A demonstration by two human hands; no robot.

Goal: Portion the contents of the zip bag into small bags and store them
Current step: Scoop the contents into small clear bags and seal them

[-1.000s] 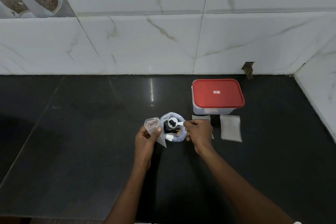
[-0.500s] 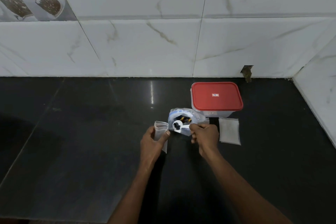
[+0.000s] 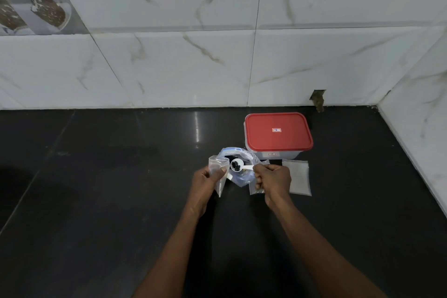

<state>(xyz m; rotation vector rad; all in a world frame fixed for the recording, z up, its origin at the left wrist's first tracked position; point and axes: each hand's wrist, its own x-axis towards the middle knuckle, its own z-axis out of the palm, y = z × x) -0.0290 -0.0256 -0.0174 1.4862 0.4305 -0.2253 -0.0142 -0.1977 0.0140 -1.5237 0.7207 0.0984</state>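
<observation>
The portioning looks to be at an early stage; the right hand pinches the handle of a white scoop between thumb and curled fingers, its bowl loaded with dark pieces and poised over the open zip bag, just left of that grip; the left hand grips 1 small bag, mouth up, right beside the scoop bowl, and I cannot tell whether anything is inside it; 2 more small bags lie flat, 1 partly beneath the right hand, 1 just right of it, both seemingly unfilled; the red-lidded container beyond the right hand is closed, so filling, sealing and storing remain.
</observation>
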